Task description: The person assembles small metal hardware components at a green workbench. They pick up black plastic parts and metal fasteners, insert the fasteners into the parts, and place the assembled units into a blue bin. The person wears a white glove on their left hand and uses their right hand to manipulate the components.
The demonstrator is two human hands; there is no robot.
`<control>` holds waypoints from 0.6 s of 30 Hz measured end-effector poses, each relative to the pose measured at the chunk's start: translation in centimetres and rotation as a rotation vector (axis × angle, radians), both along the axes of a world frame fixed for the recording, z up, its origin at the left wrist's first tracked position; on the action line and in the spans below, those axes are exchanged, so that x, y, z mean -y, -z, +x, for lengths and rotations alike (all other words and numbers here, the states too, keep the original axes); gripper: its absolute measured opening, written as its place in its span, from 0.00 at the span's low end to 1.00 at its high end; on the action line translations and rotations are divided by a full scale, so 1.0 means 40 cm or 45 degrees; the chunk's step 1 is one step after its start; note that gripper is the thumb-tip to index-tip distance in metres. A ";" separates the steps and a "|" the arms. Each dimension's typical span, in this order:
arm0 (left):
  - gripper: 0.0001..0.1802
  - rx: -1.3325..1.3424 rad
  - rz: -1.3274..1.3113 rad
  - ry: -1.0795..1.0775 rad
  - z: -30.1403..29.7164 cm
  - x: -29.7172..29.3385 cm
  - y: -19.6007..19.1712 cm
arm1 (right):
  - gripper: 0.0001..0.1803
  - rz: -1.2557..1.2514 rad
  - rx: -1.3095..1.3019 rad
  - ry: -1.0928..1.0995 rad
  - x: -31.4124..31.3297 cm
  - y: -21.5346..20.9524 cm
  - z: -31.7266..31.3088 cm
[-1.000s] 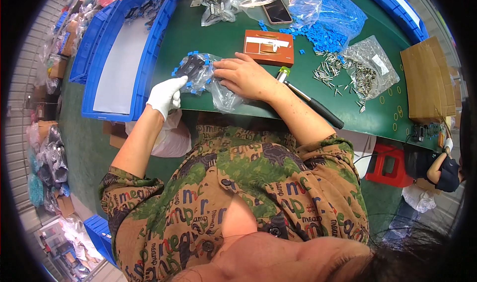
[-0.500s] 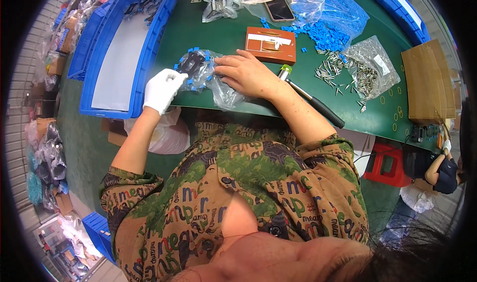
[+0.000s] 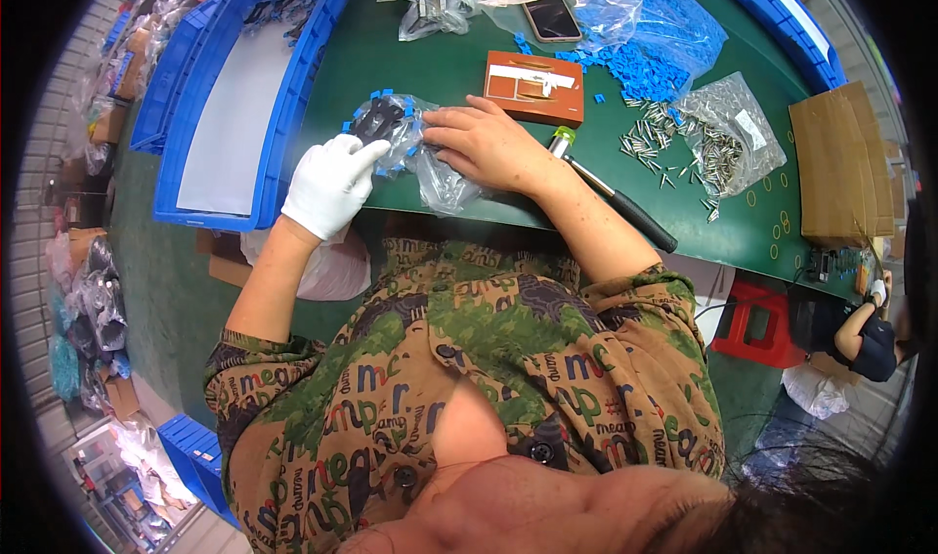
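My gloved left hand (image 3: 330, 188) is partly curled beside the black part (image 3: 379, 118), upper left of centre in the frame; I cannot tell whether it grips anything. My bare right hand (image 3: 486, 147) lies spread, palm down, on clear plastic (image 3: 445, 188). 1 black-handled tool (image 3: 633, 220) lies right of centre.

Left hand (image 3: 332, 187) has moved further over the bag (image 3: 403, 138).

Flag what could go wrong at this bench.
Silver pins lie loose on the green table; a bump could scatter them.
The hammer lies beside the right forearm; a swing might knock it off.
The clear plastic bag at the right hand lies near the table edge and could slip.
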State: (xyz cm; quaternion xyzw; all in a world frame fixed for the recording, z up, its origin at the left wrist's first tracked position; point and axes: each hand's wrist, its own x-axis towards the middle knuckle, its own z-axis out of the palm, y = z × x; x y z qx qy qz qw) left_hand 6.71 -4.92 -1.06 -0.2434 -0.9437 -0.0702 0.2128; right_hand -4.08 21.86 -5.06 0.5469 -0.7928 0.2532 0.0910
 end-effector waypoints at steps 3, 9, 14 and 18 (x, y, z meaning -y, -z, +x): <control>0.20 0.057 0.003 -0.007 0.005 -0.006 -0.009 | 0.19 -0.004 -0.008 -0.005 0.001 -0.004 0.002; 0.17 0.048 0.012 0.042 -0.001 0.013 0.002 | 0.19 -0.030 -0.036 -0.015 0.002 -0.001 0.001; 0.16 0.032 -0.049 0.098 -0.005 0.029 -0.009 | 0.18 -0.071 -0.061 -0.013 0.003 -0.008 0.005; 0.17 0.017 -0.012 0.148 -0.007 0.044 -0.014 | 0.17 -0.217 -0.071 -0.057 0.007 -0.016 0.003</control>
